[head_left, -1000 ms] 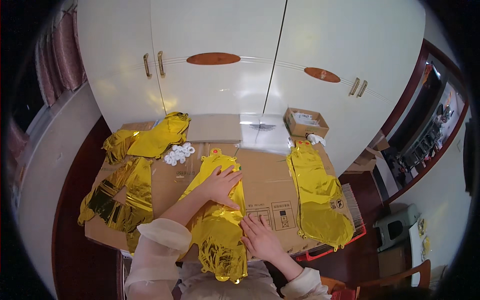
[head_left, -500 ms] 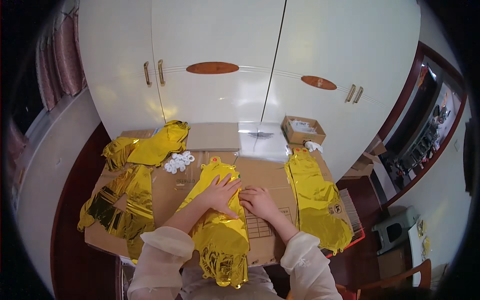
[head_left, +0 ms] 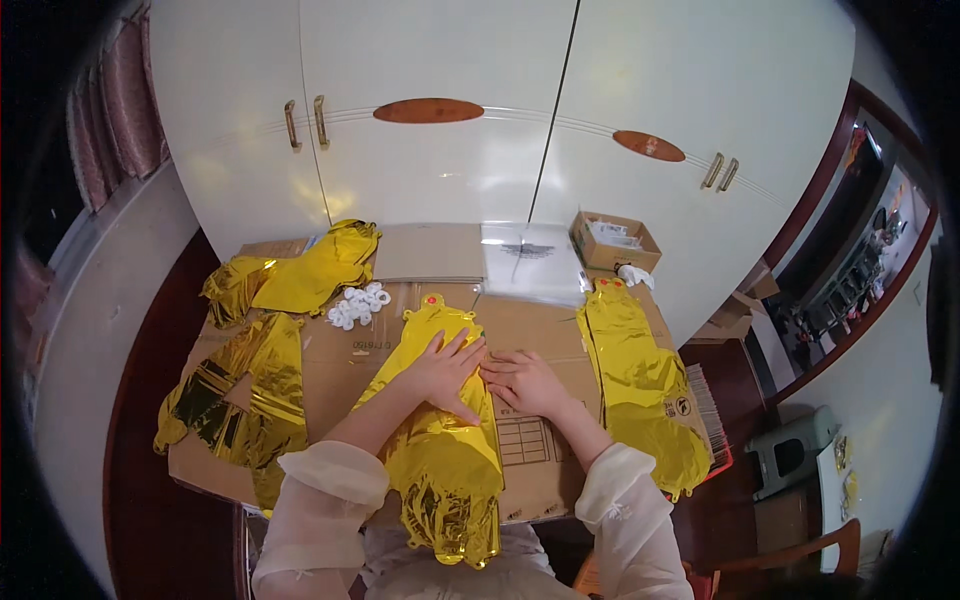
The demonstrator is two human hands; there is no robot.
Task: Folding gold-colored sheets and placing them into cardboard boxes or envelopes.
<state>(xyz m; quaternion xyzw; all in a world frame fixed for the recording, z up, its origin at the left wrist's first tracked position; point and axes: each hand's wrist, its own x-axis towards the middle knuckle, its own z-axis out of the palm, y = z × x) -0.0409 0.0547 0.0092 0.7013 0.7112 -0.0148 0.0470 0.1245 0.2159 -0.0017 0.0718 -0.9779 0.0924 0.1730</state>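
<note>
1. The left hand (head_left: 445, 368) lies flat and spread, palm down, on the gold foil balloon (head_left: 447, 440) in the middle of the work surface; it presses the foil and grips nothing.
2. The right hand (head_left: 525, 382) rests just beside the left, fingers loosely extended and pointing toward it, fingertips touching the balloon's right edge. It lies on the flattened cardboard (head_left: 540, 345) and closes on nothing.
3. The gold foil balloon runs lengthwise under the left hand, from a small tab beyond the fingertips back toward the person's body, where its crinkled end hangs past the cardboard's near edge.
4. Right of the right hand, apart from it, lies a second gold balloon (head_left: 640, 380), also lengthwise.
5. Left of the left hand, well apart, sit crumpled gold foil pieces (head_left: 240, 400), with another gold heap (head_left: 300, 275) farther away.
6. Beyond the left hand, a cluster of small white rings (head_left: 358, 305) rests on the cardboard.
7. Beyond the right hand lie a clear plastic sheet (head_left: 530, 265) and a small open cardboard box (head_left: 614, 240).
8. White cabinet doors (head_left: 430, 150) stand behind everything.
</note>
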